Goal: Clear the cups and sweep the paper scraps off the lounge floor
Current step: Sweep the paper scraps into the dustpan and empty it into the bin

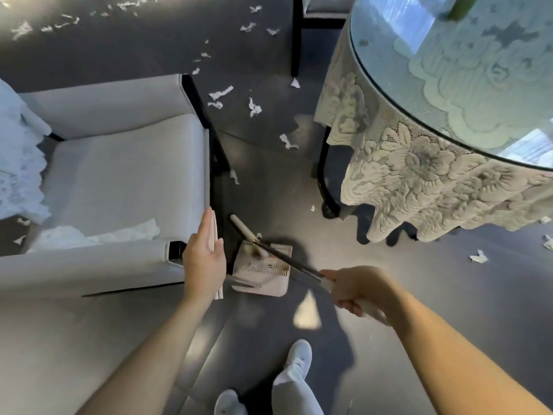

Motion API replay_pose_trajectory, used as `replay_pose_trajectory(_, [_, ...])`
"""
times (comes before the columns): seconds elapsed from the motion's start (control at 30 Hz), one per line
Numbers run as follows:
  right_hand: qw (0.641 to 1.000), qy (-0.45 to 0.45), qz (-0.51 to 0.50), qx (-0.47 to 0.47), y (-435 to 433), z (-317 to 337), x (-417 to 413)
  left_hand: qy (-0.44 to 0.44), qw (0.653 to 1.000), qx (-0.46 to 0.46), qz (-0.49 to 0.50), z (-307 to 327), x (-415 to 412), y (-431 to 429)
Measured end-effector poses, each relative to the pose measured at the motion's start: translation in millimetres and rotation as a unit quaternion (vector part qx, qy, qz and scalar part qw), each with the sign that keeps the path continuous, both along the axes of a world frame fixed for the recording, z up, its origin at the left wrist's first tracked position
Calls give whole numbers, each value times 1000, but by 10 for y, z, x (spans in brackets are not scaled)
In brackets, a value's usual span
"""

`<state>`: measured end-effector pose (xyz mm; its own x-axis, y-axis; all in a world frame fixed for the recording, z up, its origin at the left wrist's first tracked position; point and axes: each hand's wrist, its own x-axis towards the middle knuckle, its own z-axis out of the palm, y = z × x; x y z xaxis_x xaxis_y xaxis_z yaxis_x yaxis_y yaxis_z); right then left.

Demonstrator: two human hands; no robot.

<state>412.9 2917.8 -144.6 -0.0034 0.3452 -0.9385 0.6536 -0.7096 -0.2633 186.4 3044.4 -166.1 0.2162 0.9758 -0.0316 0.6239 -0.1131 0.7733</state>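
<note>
Dustpan [263,272] lies between both hands; right hand [356,290] grips its handle.

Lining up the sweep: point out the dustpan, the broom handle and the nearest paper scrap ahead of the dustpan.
Dustpan [263,277]: head view, on its ribbed tray.
Broom handle [287,260]: head view, on the dark shaft above the dustpan.
Paper scrap [234,176]: head view, on its white middle, beside the armchair leg.

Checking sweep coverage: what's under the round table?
Under the round table, only a dark leg and shadowed floor show, with one paper scrap near the leg. The hanging lace tablecloth covers the rest.
</note>
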Motion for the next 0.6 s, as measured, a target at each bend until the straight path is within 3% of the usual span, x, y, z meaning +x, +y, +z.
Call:
replay_pose_trajectory(0.1, [997,46,-39,-46,-332,93,242,2,1000,-13,0,20,73,47])
replay_pose_trajectory(0.27, [978,67,-196,-31,-548,295,517,2,999,18,-49,110,126,79])
replay_pose_trajectory(0.4, [967,36,-253,19,-443,365,562,12,995,41,-88,196,288,209])
replay_pose_trajectory(0.6, [953,-31,-295,57,-86,220,708,55,987,0,-149,192,587,671])
